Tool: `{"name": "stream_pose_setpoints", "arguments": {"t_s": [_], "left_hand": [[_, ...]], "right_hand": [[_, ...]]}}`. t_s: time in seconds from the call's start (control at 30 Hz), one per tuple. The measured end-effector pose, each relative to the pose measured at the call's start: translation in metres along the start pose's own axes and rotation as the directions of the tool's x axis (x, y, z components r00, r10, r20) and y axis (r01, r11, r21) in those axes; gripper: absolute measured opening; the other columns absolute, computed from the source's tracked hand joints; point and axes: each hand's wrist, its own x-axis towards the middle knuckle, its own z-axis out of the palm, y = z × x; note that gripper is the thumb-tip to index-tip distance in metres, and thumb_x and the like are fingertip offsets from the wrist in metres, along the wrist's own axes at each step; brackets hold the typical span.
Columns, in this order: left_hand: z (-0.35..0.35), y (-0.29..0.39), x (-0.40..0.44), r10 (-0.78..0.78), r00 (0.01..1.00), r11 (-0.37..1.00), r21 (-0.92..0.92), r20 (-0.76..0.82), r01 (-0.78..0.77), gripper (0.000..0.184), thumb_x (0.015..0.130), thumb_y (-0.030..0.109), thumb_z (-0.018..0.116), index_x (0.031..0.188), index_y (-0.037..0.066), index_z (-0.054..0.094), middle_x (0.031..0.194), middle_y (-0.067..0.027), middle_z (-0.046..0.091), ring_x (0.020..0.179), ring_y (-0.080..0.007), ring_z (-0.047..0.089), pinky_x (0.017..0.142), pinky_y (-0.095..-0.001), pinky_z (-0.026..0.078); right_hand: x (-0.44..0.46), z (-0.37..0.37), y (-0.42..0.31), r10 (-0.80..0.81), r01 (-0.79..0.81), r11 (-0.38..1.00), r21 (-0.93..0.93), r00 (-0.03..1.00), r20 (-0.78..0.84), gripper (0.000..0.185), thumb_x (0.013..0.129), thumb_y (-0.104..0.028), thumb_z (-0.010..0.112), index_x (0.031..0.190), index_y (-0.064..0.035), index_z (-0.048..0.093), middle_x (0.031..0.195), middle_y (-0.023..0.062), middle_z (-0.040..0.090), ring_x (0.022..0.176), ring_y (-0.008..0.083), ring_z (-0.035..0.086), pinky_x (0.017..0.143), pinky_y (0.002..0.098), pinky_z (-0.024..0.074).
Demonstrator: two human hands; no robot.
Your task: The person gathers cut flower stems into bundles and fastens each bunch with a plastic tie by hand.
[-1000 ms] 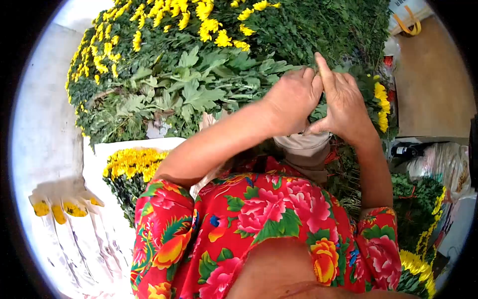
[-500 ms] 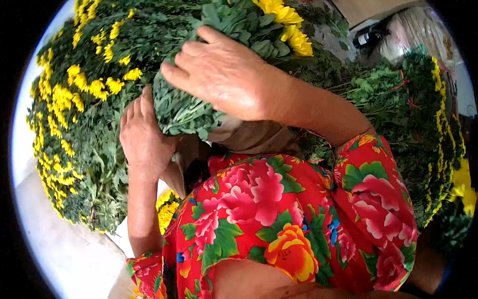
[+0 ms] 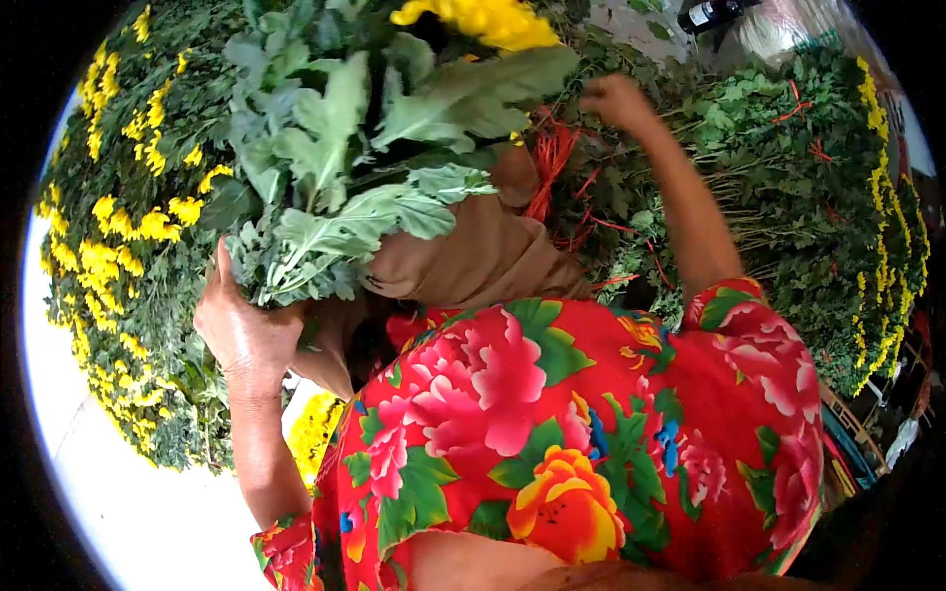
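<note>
Head view: the left hand (image 3: 251, 325) is closed around the stem end of a leafy bunch (image 3: 340, 148), thumb raised along it, the other fingers largely hidden. The bunch lies partly over the brown trousers (image 3: 473, 254), its yellow blooms (image 3: 488, 22) toward the upper edge. The right hand (image 3: 613, 101) is apart from it, near red ties (image 3: 552, 163), fingers curled; whether they grip anything cannot be determined. Yellow-flowered stems (image 3: 148, 222) occupy the left side.
</note>
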Motion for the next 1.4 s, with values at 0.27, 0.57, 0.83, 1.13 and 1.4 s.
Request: {"name": "stream_pose_setpoints", "arguments": {"t_s": [0.27,0.57,0.83,1.13,1.4], "left_hand": [[-0.013,0.008,0.002,0.011,0.999,0.992,-0.124,0.034,-0.007,0.072,0.055,0.013,0.079,0.120,-0.003,0.054,0.096,-0.0205,0.066,0.086,-0.0407,0.065,0.076,-0.0445,0.052],[-0.032,0.006,0.017,0.009,0.992,0.961,-0.276,0.125,0.026,0.046,0.058,0.008,0.077,0.102,0.001,0.063,0.089,-0.0184,0.070,0.085,-0.0350,0.068,0.078,-0.0398,0.053],[-0.083,-0.030,0.021,-0.075,0.955,0.332,-0.896,0.288,0.296,0.070,0.058,-0.003,0.073,0.124,-0.001,0.050,0.113,-0.0079,0.063,0.098,-0.0167,0.060,0.091,-0.0317,0.047],[-0.085,-0.034,0.041,0.220,0.887,0.126,-0.914,0.405,0.386,0.054,0.061,-0.001,0.073,0.113,-0.001,0.059,0.095,-0.0094,0.068,0.084,-0.0179,0.064,0.079,-0.0330,0.051],[-0.027,-0.059,0.044,0.087,0.986,0.462,-0.883,0.144,0.088,0.045,0.064,0.012,0.074,0.106,-0.002,0.065,0.087,-0.0099,0.070,0.077,-0.0210,0.065,0.075,-0.0337,0.053]], "right_hand": [[-0.006,0.110,-0.001,0.429,-0.388,0.862,0.325,0.901,-0.060,0.041,0.079,-0.043,0.070,0.095,-0.0054,0.072,0.090,0.0209,0.067,0.087,0.0390,0.064,0.079,0.0472,0.0515],[0.012,-0.016,0.015,0.629,-0.022,0.368,0.929,0.742,-0.232,0.027,0.085,-0.018,0.073,0.109,-0.0041,0.068,0.099,0.0059,0.070,0.080,0.0157,0.066,0.059,0.0315,0.0468],[0.004,-0.097,-0.152,0.369,0.472,0.348,0.810,0.725,-0.582,0.007,0.089,-0.009,0.066,0.096,-0.0061,0.065,0.091,0.0054,0.070,0.073,0.0164,0.068,0.056,0.0269,0.0447],[-0.066,-0.056,-0.358,-0.366,0.500,0.099,0.860,0.822,-0.436,0.009,0.081,0.006,0.062,0.075,-0.0009,0.062,0.079,0.0019,0.061,0.069,0.0093,0.056,0.059,0.0246,0.0433],[-0.125,-0.070,-0.329,-0.557,0.530,0.497,0.687,0.802,-0.215,0.009,0.082,-0.002,0.065,0.091,-0.0004,0.066,0.080,0.0085,0.068,0.071,0.0168,0.066,0.063,0.0302,0.0527]]}}
